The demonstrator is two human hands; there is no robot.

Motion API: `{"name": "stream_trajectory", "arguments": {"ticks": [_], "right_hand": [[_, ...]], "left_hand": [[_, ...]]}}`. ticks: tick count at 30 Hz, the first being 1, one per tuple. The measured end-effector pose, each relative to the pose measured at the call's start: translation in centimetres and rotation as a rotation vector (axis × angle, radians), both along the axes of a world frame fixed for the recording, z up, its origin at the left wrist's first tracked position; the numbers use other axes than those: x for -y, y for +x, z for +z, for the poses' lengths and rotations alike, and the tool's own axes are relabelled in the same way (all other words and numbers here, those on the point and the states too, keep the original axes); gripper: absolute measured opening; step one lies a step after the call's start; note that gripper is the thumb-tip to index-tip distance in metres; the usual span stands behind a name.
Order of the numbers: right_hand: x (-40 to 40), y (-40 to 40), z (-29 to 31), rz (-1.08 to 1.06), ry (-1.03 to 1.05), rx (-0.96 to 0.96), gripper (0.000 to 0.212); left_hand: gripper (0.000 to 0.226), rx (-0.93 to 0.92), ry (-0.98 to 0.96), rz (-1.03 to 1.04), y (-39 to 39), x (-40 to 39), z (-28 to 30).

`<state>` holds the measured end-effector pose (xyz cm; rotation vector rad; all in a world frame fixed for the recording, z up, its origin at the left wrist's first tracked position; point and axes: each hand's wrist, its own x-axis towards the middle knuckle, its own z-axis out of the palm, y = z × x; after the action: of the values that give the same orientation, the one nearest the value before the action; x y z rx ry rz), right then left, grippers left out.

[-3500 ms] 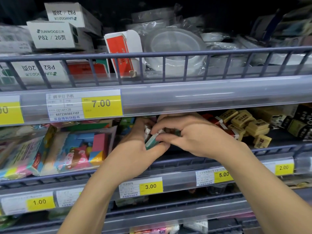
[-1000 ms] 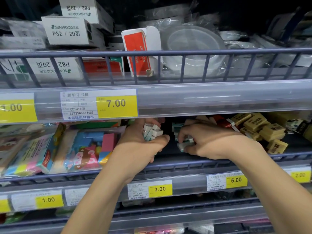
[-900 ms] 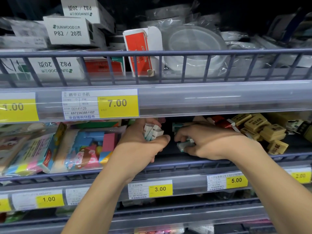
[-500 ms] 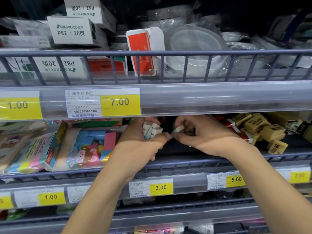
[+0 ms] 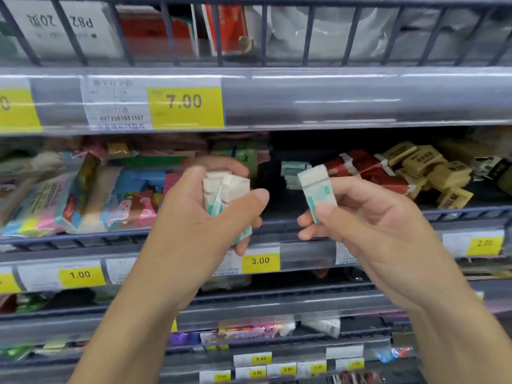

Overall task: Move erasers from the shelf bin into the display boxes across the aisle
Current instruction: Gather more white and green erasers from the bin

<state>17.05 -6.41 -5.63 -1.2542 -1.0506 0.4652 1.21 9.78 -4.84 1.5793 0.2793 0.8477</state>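
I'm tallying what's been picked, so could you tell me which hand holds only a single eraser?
The right hand: it pinches one white-and-green eraser between thumb and fingers, while the left hand grips a bunch of erasers.

Both hands have withdrawn from the shelf recess and are now in front of its rail. The right hand (image 5: 368, 225), half a second ago pinching one eraser beside the left thumb, now holds an eraser (image 5: 318, 189) clear of the left hand (image 5: 199, 217). The left hand's bundle (image 5: 224, 192) of erasers is out of the shelf. The camera view has shifted downward and closer
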Motion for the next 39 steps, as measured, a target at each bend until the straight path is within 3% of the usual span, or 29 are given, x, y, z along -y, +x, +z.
{"name": "stream_trajectory", "arguments": {"ticks": [5, 11, 16, 22, 30, 39], "right_hand": [[2.5, -3.0, -4.9, -0.037, -0.092, -0.074, 0.024], [3.8, -6.2, -15.2, -0.015, -0.382, -0.289, 0.023], [5.6, -7.7, -24.8, 0.093, -0.695, -0.383, 0.004], [8.0, -8.5, -31.6, 0.193, -0.959, -0.364, 0.011], [4.6, -12.0, -33.0, 0.433, -1.05, -0.217, 0.003], [-5.1, -24.7, -27.5, 0.789, -0.86, -0.084, 0.012]], "left_hand": [[0.033, -0.145, -0.079, -0.008, -4.1, 1.6, -4.9], [0.021, -0.355, -0.431, 0.073, -8.4, 3.9, -15.5], [0.02, -0.563, -0.71, 0.253, -12.6, 6.8, -24.6], [0.021, -0.661, -0.865, 0.521, -18.2, 11.6, -30.0], [0.02, -0.55, -1.027, 0.845, -25.0, 17.5, -31.0], [0.019, -0.405, -1.027, 1.137, -34.7, 19.5, -30.6]]}}
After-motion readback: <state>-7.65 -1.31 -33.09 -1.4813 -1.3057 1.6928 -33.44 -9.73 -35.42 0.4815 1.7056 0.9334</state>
